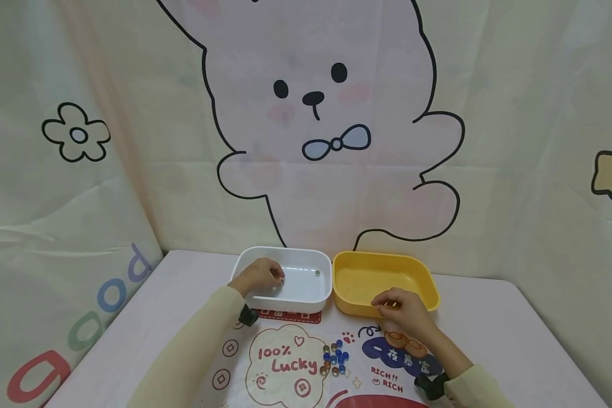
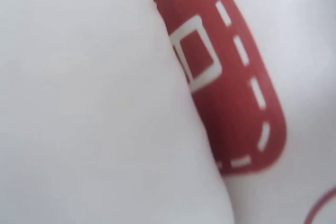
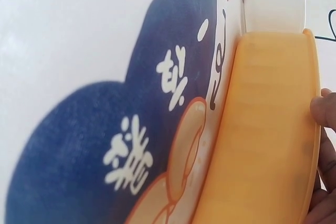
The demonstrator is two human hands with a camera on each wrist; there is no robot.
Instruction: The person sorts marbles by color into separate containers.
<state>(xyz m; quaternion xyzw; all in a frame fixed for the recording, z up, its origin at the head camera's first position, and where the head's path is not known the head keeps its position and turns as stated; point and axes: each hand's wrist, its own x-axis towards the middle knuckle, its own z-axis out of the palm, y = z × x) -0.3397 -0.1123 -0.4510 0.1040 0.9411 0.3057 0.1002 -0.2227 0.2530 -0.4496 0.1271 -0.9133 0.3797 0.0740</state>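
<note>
Inside the white tray (image 1: 293,306) is my left hand (image 1: 261,276), its fingertips bent down and together around a small dark glass marble (image 1: 282,281), mostly hidden by the fingers. Another marble (image 1: 317,273), yellowish, lies at the tray's right side. My right hand (image 1: 400,309) is over the front edge of the yellow tray (image 1: 349,306), fingers loosely bent, with nothing visible in them. In the right wrist view its thumb (image 3: 324,109) is at the tray rim, and the other fingers show behind that wall. The left wrist view shows the tray wall but no hand.
Several blue and amber marbles (image 1: 335,358) lie in a cluster on the printed table mat (image 1: 285,371), in front of the trays. The two trays stand side by side at the table's back edge. Behind them hangs a curtain (image 1: 515,215) with a bear drawing.
</note>
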